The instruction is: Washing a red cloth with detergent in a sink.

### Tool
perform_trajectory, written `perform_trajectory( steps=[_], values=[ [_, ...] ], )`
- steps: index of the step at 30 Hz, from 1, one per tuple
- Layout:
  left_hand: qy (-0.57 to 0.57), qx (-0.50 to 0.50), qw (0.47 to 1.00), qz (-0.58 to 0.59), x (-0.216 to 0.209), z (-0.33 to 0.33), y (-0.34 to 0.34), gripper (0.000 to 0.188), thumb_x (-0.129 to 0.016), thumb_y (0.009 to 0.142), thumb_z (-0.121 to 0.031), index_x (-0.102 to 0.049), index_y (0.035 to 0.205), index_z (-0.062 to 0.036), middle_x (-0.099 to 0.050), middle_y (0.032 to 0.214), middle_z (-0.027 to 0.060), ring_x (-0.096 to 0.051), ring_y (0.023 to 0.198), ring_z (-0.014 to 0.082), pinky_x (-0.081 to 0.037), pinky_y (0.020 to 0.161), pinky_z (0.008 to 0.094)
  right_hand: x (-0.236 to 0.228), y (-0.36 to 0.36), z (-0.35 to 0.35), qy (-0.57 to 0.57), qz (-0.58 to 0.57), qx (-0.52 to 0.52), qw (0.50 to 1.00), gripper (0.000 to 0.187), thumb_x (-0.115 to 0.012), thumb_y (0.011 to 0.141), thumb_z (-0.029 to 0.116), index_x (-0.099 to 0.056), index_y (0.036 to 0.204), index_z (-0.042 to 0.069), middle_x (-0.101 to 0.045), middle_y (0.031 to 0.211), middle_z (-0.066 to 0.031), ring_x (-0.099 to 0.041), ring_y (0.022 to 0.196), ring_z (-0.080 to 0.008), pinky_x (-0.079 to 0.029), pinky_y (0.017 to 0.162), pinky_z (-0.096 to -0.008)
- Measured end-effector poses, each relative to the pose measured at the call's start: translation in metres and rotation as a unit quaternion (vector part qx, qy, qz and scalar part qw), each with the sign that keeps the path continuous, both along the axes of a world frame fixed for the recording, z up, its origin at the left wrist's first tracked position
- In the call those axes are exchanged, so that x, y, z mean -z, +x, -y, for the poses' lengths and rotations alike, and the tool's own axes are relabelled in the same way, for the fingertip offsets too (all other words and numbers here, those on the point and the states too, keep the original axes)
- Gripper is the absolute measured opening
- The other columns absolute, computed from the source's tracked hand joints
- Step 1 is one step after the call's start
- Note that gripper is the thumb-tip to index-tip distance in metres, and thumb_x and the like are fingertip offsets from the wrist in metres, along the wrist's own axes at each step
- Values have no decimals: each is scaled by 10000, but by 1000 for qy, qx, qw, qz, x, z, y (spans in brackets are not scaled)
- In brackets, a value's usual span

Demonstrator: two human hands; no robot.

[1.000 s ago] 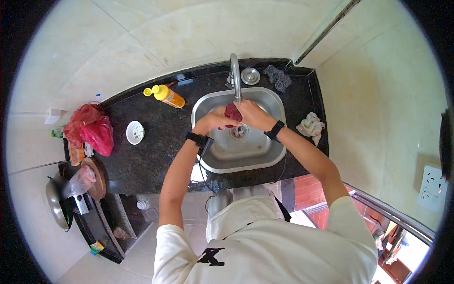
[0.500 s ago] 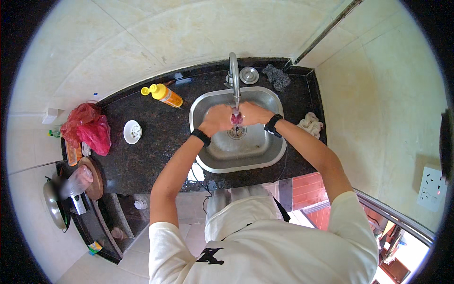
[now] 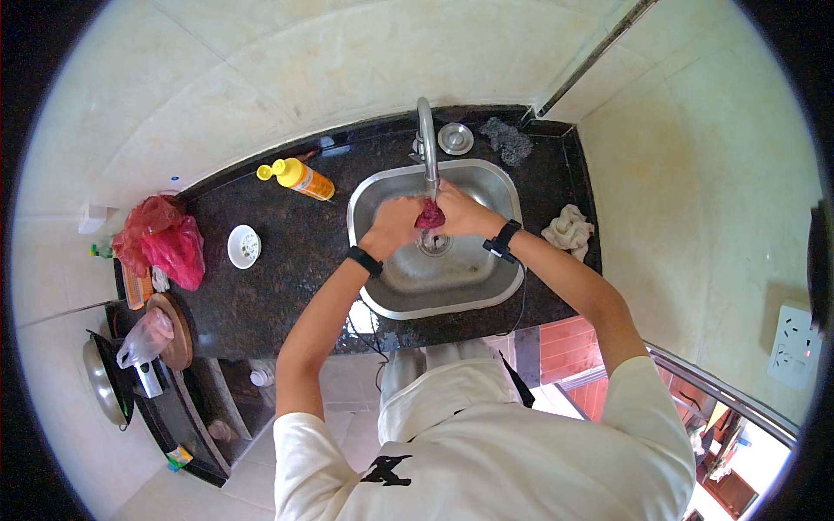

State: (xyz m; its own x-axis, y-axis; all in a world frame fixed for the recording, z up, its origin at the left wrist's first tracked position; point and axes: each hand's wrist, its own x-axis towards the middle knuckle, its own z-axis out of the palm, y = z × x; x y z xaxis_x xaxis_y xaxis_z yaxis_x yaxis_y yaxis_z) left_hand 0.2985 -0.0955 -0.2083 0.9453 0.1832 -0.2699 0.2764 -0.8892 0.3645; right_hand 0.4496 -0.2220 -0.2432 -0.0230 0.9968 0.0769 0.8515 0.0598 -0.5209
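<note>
Over the steel sink (image 3: 391,303), both my hands hold a small, dark red, rough-looking thing (image 3: 429,214) under the spout of the faucet (image 3: 426,130). My left hand (image 3: 397,220) is closed on its left side with the fingers curled in. From the other side my right hand (image 3: 466,213) grips it, close beneath the spout. Its kind cannot be made out, as the fingers cover part of it. Below the hands shows the drain (image 3: 435,244).
Left of the sink are a yellow squeeze bottle (image 3: 308,181), a white bowl (image 3: 244,247) with small bits inside, and red plastic bags (image 3: 174,247). A drain strainer (image 3: 455,139), a grey scouring pad (image 3: 506,141) and a pale cloth (image 3: 570,231) lie behind and right.
The red thing has shifted slightly left and more of it shows between my hands. My right hand has turned a little, its fingers now higher by the spout.
</note>
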Motion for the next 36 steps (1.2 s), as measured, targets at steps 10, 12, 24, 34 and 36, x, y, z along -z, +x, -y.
perform_trajectory(
  steps=[10,12,24,34,36],
  values=[
    [-572,-106,813,-20,-11,-34,0,578,-854,776,-293,-556,1204,-45,-653,1081,57,-645,960,151,-530,834,277,-43,-9,4,68,-22,23,997,406,-656,817,53,-567,1212,20,-614,1005,-224,-627,909,-389,-528,804,-460],
    [-592,-118,796,-40,-14,-24,4,530,-844,785,-300,-584,1169,-44,-660,1018,47,-644,890,137,-534,786,277,-36,-5,7,78,5,17,997,468,-659,807,57,-545,1260,21,-614,962,-229,-618,863,-392,-522,776,-462],
    [-286,-65,955,-50,32,-23,21,386,-813,645,-331,-716,864,-29,-718,805,141,-702,739,286,-551,683,388,-30,3,-13,-71,37,-14,997,180,-684,758,92,-620,867,-36,-680,838,-246,-688,815,-422,-559,721,-501],
    [5,-33,993,-115,10,1,26,284,-713,669,-275,-743,848,-56,-711,868,227,-710,853,377,-576,781,458,0,9,-26,-200,-25,-12,979,283,-700,717,233,-677,802,-36,-685,839,-280,-685,834,-446,-557,767,-499],
    [1,-14,994,-108,6,5,30,277,-716,676,-267,-742,854,-56,-713,871,219,-711,851,371,-578,781,455,19,16,-20,-212,-37,-31,976,295,-698,717,241,-681,790,-45,-693,848,-272,-687,839,-442,-556,764,-494]
  ],
)
